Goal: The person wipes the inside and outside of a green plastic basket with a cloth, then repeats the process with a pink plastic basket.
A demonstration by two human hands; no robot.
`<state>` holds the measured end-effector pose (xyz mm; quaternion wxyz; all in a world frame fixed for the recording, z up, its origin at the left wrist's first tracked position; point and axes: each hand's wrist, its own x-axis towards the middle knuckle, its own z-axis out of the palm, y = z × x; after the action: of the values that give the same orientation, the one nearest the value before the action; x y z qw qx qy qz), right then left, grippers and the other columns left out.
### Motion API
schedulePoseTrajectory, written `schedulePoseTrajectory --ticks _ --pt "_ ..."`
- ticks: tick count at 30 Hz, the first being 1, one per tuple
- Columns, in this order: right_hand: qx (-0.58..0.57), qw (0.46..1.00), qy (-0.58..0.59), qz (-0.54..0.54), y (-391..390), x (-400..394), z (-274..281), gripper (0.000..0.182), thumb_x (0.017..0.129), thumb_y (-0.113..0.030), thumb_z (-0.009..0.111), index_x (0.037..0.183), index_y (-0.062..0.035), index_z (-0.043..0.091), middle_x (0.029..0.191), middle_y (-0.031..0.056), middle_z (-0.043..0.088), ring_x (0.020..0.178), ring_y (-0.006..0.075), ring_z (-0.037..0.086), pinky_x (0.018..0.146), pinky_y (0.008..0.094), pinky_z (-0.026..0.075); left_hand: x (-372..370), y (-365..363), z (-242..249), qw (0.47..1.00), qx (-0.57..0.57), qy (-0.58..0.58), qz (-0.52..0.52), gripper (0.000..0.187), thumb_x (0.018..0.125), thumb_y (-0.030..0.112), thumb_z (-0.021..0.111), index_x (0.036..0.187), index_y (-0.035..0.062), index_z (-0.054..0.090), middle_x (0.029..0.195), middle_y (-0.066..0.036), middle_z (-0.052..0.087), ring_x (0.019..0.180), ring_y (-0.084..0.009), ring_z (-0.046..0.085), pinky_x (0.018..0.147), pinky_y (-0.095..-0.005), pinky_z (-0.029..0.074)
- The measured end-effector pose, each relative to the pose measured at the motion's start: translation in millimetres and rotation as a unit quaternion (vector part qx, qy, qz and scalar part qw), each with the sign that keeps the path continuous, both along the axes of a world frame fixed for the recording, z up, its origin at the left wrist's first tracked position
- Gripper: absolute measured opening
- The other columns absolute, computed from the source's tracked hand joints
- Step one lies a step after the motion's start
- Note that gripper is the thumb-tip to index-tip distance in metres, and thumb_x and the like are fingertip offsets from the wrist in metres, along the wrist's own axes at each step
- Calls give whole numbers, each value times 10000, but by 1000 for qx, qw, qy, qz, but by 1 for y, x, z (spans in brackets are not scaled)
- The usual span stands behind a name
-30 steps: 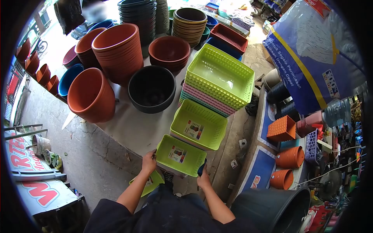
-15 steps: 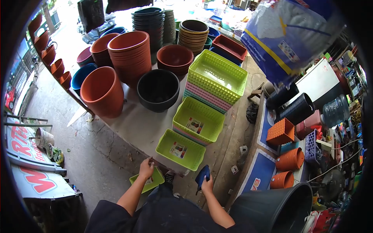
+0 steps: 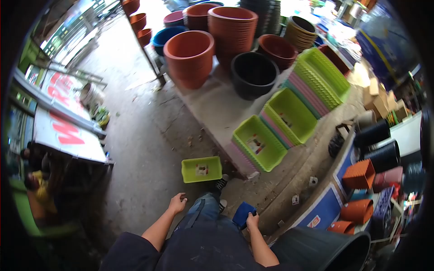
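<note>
My left hand [image 3: 177, 203] is held out over the floor with its fingers loosely stretched, holding nothing. Just beyond it a small lime-green plastic basket [image 3: 201, 166] with a printed label lies on the concrete, near my shoe [image 3: 221, 183]. My right hand [image 3: 252, 220] grips a blue, cloth-like item [image 3: 243, 214] with a dark edge, beside my right thigh. Its exact kind is not clear. On the table [image 3: 212, 119] ahead, stacked baskets [image 3: 260, 143] in lime green, pink and teal stand near the close corner, in several sizes.
Terracotta-coloured pots [image 3: 188, 58] and a black pot [image 3: 254, 76] stand farther back on the table. A large dark tub [image 3: 323, 248] is close on my right. Beyond it a low blue-panelled stand [image 3: 318, 205] holds orange pots. White signboards [image 3: 68, 131] lean at the left.
My view has swung left, so the table and baskets sit farther right. My left hand is now apart from the floor basket, which it overlapped in view before. The blue item stays in my right hand.
</note>
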<state>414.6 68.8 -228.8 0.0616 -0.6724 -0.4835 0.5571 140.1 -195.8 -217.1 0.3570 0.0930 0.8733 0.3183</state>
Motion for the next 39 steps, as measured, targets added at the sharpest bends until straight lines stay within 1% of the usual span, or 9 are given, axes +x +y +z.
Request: schedulePoseTrajectory --ticks 8,12,16,18,25,28,33,35,39 --pt "4 969 -40 242 1 -47 -44 329 935 -139 562 1211 40 574 1143 183 658 1073 284 625 945 358 446 26 -67 -21 991 -42 -19 123 406 879 189 624 1252 38 569 1124 -164 677 1032 -287 661 908 -385 503" --pt "25 945 -56 320 13 -79 -103 291 944 -147 542 1157 43 598 1097 191 671 1050 279 630 919 362 451 25 -70 -60 987 -41 -55 148 399 881 190 622 1246 35 570 1113 -159 679 1046 -291 652 918 -382 492" --pt "40 928 -60 365 24 -133 -141 349 948 -167 531 1224 45 552 1173 223 635 1127 339 598 961 376 435 13 -63 -116 985 -38 -54 157 400 888 201 618 1248 35 561 1090 -151 682 1071 -297 633 935 -383 474" --pt "54 920 -90 378 27 -154 -171 356 944 -192 527 1225 27 547 1177 252 620 1141 406 570 959 417 439 1 -54 -144 985 -30 -51 160 420 892 207 617 1270 41 542 1108 -152 673 1075 -302 627 941 -387 469" --pt "105 900 -71 418 28 -228 -229 480 937 -164 548 1369 4 422 1344 260 497 1244 391 490 1033 413 388 -56 -9 -230 977 12 -38 209 563 885 178 629 1394 44 428 1198 -207 620 996 -282 647 900 -384 492" --pt "145 866 -146 455 28 -245 -239 476 935 -142 555 1368 0 419 1349 262 474 1252 392 473 1051 417 368 -73 6 -235 972 32 -63 226 549 877 166 631 1378 30 451 1181 -218 617 927 -285 649 861 -379 499" --pt "87 908 -137 387 27 -257 -235 427 941 -152 563 1321 1 444 1291 242 510 1217 385 498 1026 421 381 -82 13 -227 975 46 -58 210 493 868 181 636 1314 4 522 1118 -228 620 852 -300 629 809 -394 490" --pt "86 905 -145 391 23 -266 -216 418 950 -161 553 1317 -1 433 1276 239 526 1211 384 507 1012 418 388 -86 14 -218 981 2 -68 180 486 885 177 626 1322 -4 510 1221 -207 606 963 -281 632 865 -374 490" --pt "65 911 -156 376 24 -268 -199 411 962 -170 534 1316 -1 411 1247 250 548 1174 392 534 988 420 403 -92 12 -212 978 27 -60 198 480 884 202 633 1295 -19 524 1197 -219 616 1096 -331 597 943 -395 457"
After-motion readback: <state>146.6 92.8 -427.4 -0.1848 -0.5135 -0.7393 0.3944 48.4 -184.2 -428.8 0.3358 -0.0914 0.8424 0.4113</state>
